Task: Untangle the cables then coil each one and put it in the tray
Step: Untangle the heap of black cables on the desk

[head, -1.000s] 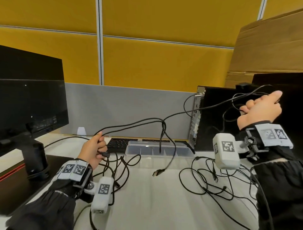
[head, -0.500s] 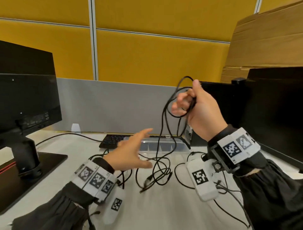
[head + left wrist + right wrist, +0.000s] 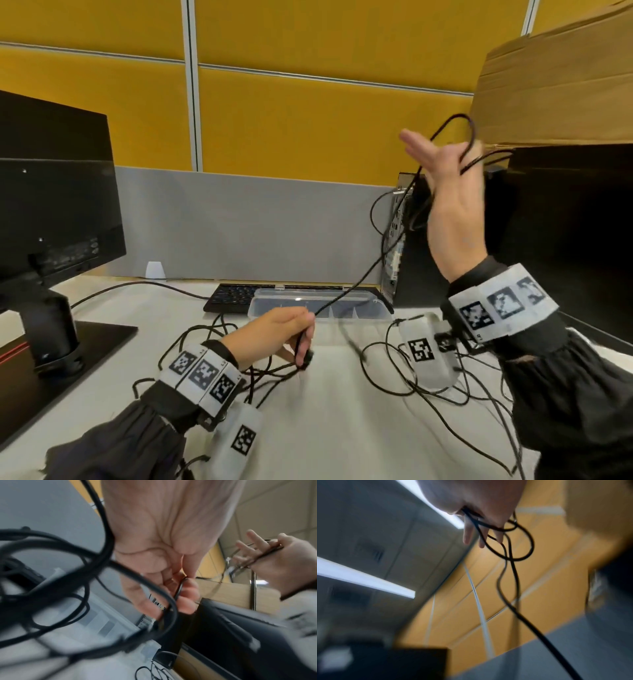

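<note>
My right hand is raised high at the right. Its fingers are spread and its thumb pins several loops of a black cable against the palm. The same hand shows the loops hanging from it in the right wrist view. The cable runs taut down to my left hand, low over the table, which pinches it between thumb and fingers. The pinch is plain in the left wrist view. A clear plastic tray with dividers lies just behind my left hand.
Tangled black cables lie on the white table by my left wrist and under my right wrist. A monitor stands left, a keyboard behind the tray, and a computer tower and cardboard at right.
My left hand was open and reaching; it now pinches the cable near the table. My right hand has swung up and to the right with the loops, drawing the cable taut.
</note>
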Available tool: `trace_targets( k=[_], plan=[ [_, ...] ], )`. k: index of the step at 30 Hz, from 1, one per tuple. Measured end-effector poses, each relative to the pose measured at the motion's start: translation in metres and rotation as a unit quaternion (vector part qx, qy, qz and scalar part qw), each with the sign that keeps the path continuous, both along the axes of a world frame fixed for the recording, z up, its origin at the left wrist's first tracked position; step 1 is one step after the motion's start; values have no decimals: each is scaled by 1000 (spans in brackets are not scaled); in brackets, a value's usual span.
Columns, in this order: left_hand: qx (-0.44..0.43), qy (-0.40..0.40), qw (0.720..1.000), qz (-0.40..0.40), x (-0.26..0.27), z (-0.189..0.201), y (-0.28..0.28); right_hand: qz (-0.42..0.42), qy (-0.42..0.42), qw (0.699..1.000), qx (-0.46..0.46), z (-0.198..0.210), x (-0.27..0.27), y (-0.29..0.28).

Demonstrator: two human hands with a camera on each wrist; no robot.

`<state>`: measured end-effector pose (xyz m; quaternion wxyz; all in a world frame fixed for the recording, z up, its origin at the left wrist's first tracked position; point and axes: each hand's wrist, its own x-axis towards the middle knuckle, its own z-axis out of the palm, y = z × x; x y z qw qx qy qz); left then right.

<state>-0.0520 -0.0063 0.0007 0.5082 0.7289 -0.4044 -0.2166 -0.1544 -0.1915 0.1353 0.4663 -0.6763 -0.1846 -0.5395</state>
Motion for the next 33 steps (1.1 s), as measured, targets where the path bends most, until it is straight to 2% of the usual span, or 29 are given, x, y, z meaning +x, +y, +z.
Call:
trace_targets(
  k=[1,2,4,5,6,7,9,11,13,17,19,20,21,23,25,27,29,31,33],
  plan=[
    [-16,-5,1000,7,-1,3,-1,-88,3,992,-94,-6,4,0],
    [-33,-15,999,13,-4,7,-2,-163,24,968,-187,-17,10,1],
    [-68,-34,997,15,-10,17,-6,-280,93,880,-372,-44,23,4],
    [-86,-43,995,13,-13,22,-8,-302,142,835,-437,-59,30,5],
    [-100,-54,993,15,-16,26,-10,-286,202,808,-474,-72,33,6],
    [-111,-68,991,26,-18,28,-11,-231,268,808,-471,-80,30,11],
    [-130,-100,984,70,-18,29,-10,-69,395,841,-362,-84,24,13],
    [-144,-111,977,109,-13,27,-6,30,452,857,-246,-76,17,12],
    [-141,-101,978,119,-8,25,-2,74,469,859,-192,-65,13,9],
    [-176,-60,978,98,-14,26,-9,82,512,823,-231,-60,16,7],
    [-193,-73,972,113,-17,28,-13,114,539,805,-218,-62,16,6],
    [-195,-83,970,116,-16,28,-13,118,542,807,-202,-60,14,4],
    [-187,-91,971,115,-14,27,-12,107,534,820,-175,-57,13,0],
    [-115,-119,981,104,-6,23,-5,38,484,870,-91,-45,10,-14],
    [43,-189,978,78,2,15,4,-38,403,914,-8,-33,10,-34],
    [210,-258,943,24,2,9,8,-78,311,944,80,-23,10,-53],
    [306,-265,914,-19,-3,4,6,-92,237,952,171,-16,12,-67],
    [308,-232,922,-24,-8,1,0,-104,193,949,228,-16,14,-77],
    [320,-229,919,-21,-11,0,-5,-149,160,944,245,-22,17,-88]
  ],
)
